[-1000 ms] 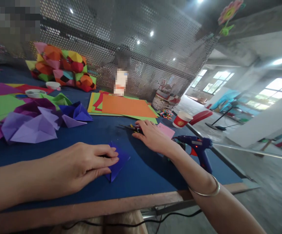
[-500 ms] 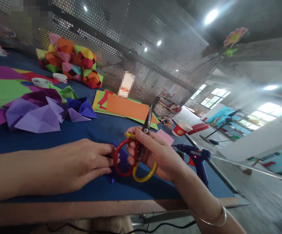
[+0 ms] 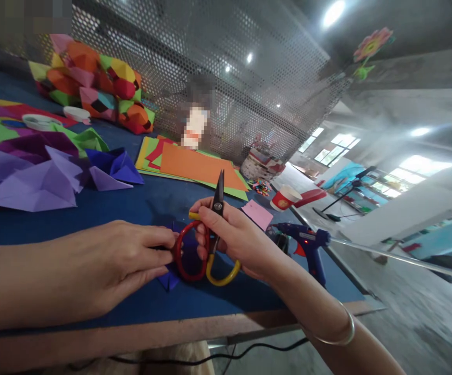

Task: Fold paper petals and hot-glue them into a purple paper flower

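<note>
My left hand [image 3: 112, 263] lies on a folded blue paper piece [image 3: 169, 278] on the blue table [image 3: 148, 200], fingers pressing it down; most of the paper is hidden under the hand. My right hand [image 3: 236, 239] is closed around a pair of scissors [image 3: 206, 245] with one red and one yellow handle loop, blades shut and pointing up. The scissors hang just right of my left fingertips, above the blue paper. A bangle sits on my right wrist.
A blue glue gun [image 3: 308, 245] stands right of my right hand. A small pink paper [image 3: 257, 213], a red paper cup [image 3: 283, 198] and stacked orange and green sheets [image 3: 195, 166] lie behind. Purple and blue folded shapes [image 3: 46, 177] fill the left. A perforated metal screen [image 3: 229, 78] backs the table.
My right hand picked the scissors up from the table behind and brought them toward my left hand. The left hand has stayed pressed on the blue paper.
</note>
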Available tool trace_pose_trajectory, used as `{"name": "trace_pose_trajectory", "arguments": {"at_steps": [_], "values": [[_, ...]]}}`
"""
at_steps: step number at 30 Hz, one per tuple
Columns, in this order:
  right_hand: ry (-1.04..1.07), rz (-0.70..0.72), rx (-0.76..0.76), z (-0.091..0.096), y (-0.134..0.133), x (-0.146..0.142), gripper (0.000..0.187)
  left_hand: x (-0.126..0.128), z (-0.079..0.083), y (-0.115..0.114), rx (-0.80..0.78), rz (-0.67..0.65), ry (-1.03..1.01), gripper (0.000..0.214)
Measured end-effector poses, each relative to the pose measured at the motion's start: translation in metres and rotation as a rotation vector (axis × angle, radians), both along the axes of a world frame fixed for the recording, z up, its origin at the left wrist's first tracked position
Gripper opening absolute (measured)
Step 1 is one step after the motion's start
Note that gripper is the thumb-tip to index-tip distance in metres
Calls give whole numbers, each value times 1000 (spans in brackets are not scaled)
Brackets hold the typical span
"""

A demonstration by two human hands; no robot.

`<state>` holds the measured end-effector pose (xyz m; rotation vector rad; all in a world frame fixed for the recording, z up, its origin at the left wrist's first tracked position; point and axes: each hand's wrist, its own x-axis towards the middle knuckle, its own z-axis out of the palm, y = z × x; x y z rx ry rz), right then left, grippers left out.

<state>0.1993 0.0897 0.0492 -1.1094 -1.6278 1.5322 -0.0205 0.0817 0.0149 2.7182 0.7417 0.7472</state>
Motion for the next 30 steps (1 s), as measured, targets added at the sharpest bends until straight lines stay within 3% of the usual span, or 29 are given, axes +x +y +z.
{"name": "trace_pose_trajectory", "arguments": {"at_steps": [3,12,20,26,30], "values": [[-59,-22,30,2,2,2,15,1,1,-1,-9,-68,28,42],[-107,-69,-75,3,16,10,13,-1,-1,2,-12,-60,46,38],[-170,-219,-74,2,31,32,14,-4,-5,3,0,-47,25,37],[-76,-214,-66,-1,25,26,23,-2,-2,1,18,-55,56,37],[-35,-94,-105,-2,15,10,24,0,1,1,15,-67,73,39]]}}
